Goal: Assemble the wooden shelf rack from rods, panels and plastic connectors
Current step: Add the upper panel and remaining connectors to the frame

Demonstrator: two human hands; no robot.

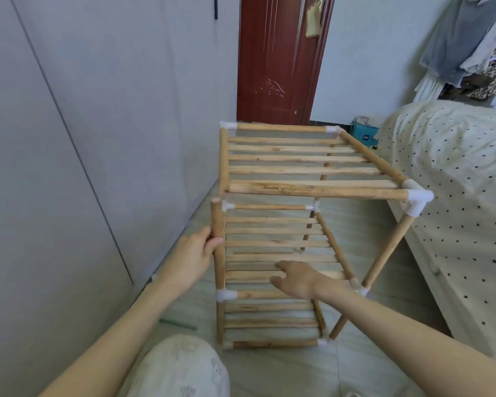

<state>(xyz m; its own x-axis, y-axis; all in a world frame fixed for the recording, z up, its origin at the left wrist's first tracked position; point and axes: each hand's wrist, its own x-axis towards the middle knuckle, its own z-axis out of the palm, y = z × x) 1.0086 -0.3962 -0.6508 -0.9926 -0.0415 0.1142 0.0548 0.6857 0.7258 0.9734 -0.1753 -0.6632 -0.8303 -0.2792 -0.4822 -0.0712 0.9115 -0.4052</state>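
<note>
Rack [284, 224] is stood on the tiled floor [384, 282], between a grey wardrobe wall [69, 138] and a bed [455, 196]. Three slatted tiers are seen, stacked.

Top panel [298, 161]: flat pale slats set between round rods, grain and knots visible, finish looks raw and matte. Its near-left corner is seen unsupported, with no connector fitted there. White plastic elbow connector [418, 202] is fitted at the near-right corner, glossy, three-way, with a leg rod [384, 253] running down from it.

Upright rod [218, 242], near-left: round, rough-barked in tone, its top end bare and sitting just below and apart from the top panel's corner. It is clamped by the left hand [195, 259], thumb and fingers wrapped round it at mid-length. Its lower end is seated in a white connector [226, 295] below the fingers.

Right hand [295, 279] is held over the middle panel [281, 247], fingers loosely apart and relaxed, nothing gripped; contact with the slats cannot be told.

Bottom panel [269, 322] is seen beneath the right wrist, same slat build.

Bed cover: cream fabric, black dots. Dark red panelled door [275, 58] is seen beyond the fingers.
</note>
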